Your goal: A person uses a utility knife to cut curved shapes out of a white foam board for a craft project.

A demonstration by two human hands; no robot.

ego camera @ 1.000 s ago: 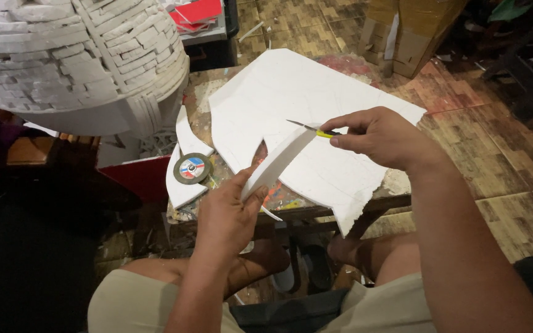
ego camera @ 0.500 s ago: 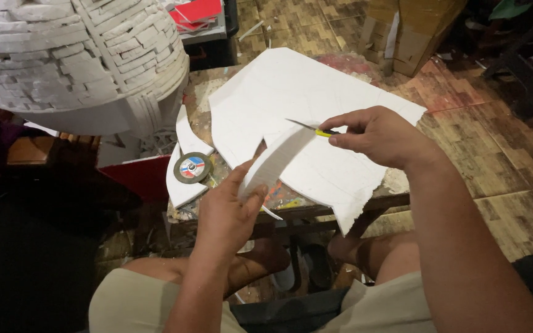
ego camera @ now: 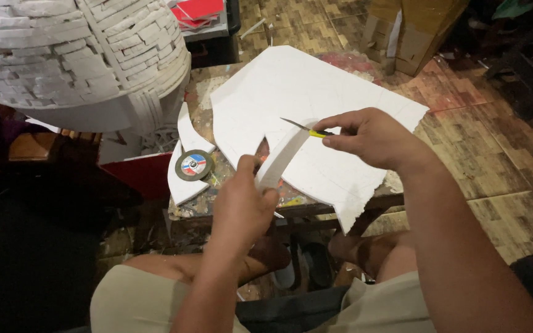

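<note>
My left hand [ego camera: 242,206] grips the lower end of a curved white foam strip [ego camera: 282,157], held up over the small table. My right hand [ego camera: 371,135] holds a thin knife with a yellow handle [ego camera: 306,128], its blade resting at the upper end of the strip. Beneath both hands lies a large white foam sheet [ego camera: 303,92] with curved pieces cut out of its near edge.
A round grinding disc [ego camera: 194,165] lies on a curved foam offcut [ego camera: 183,154] at the table's left. A big white domed model of stacked foam blocks [ego camera: 75,55] fills the upper left. Cardboard boxes [ego camera: 411,28] stand on the wooden floor behind. My knees are under the table.
Almost nothing differs: both hands keep their hold, and the knife blade stays at the strip's upper end.
</note>
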